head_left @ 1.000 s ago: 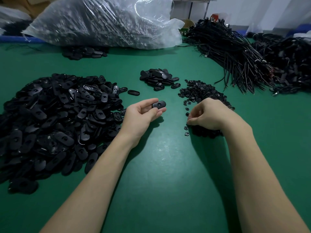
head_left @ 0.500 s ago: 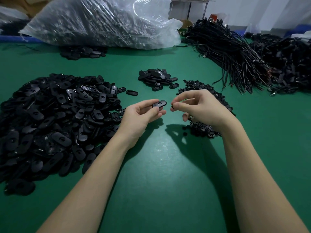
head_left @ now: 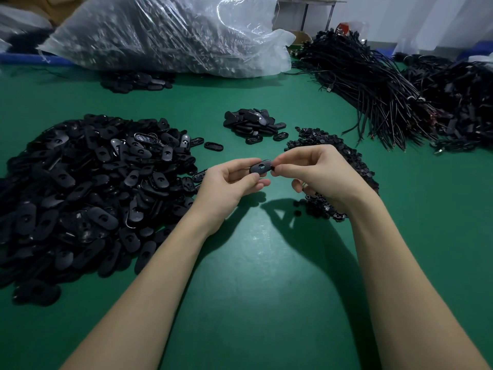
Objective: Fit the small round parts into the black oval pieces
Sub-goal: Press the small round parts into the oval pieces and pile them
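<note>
My left hand [head_left: 230, 182] holds one black oval piece [head_left: 261, 166] between thumb and fingers, its hole facing up. My right hand [head_left: 317, 172] meets the oval's right end, its thumb and forefinger pinching a small round part [head_left: 273, 166] that is mostly hidden by the fingertips. A big heap of black oval pieces [head_left: 88, 188] lies to the left. A pile of small round parts [head_left: 344, 156] lies under and behind my right hand. A smaller pile of ovals [head_left: 253, 124] sits farther back at centre.
The green table [head_left: 266, 263] carries a large clear plastic bag [head_left: 170, 36] of parts at the back and bundles of black cables [head_left: 386, 89] at the back right. A few loose ovals [head_left: 213, 145] lie beside the big heap.
My right hand has lifted from the pile of small round parts and moved left to the oval in my left hand. My left hand has stayed almost still.
</note>
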